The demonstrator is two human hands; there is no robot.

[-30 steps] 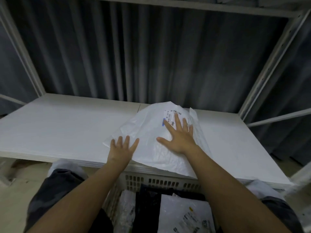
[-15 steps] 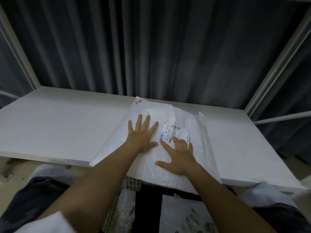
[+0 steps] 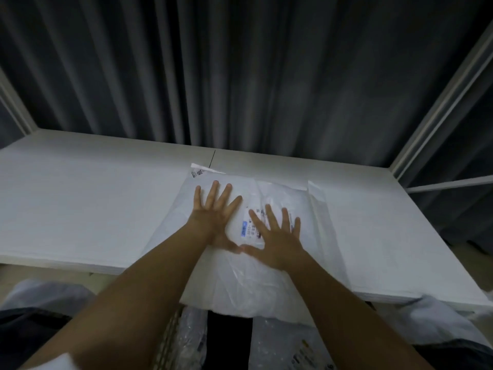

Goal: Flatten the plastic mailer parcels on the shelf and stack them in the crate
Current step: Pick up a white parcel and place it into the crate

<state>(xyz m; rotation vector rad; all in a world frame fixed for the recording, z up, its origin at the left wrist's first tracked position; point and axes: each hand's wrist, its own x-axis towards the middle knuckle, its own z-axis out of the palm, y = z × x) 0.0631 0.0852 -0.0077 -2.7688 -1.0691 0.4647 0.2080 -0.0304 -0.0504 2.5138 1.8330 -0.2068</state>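
Observation:
A white plastic mailer parcel (image 3: 256, 284) lies on the white shelf (image 3: 93, 209), its near end hanging over the front edge. My left hand (image 3: 216, 214) presses flat on its upper left part, fingers spread and straight. My right hand (image 3: 277, 236) presses flat beside it, partly covering the printed shipping label (image 3: 250, 225). The thumbs nearly touch. Below the shelf edge sits the crate (image 3: 168, 340), holding clear and black mailer parcels (image 3: 282, 348).
Dark pleated curtain hangs behind the shelf. White metal uprights (image 3: 437, 108) frame the shelf at right and far left. My knees (image 3: 45, 300) flank the crate below the shelf's front edge.
Both hands have slid up and spread wider on the mailer, the left one moving from its lower left corner onto its top. The parcel now lies flatter and longer.

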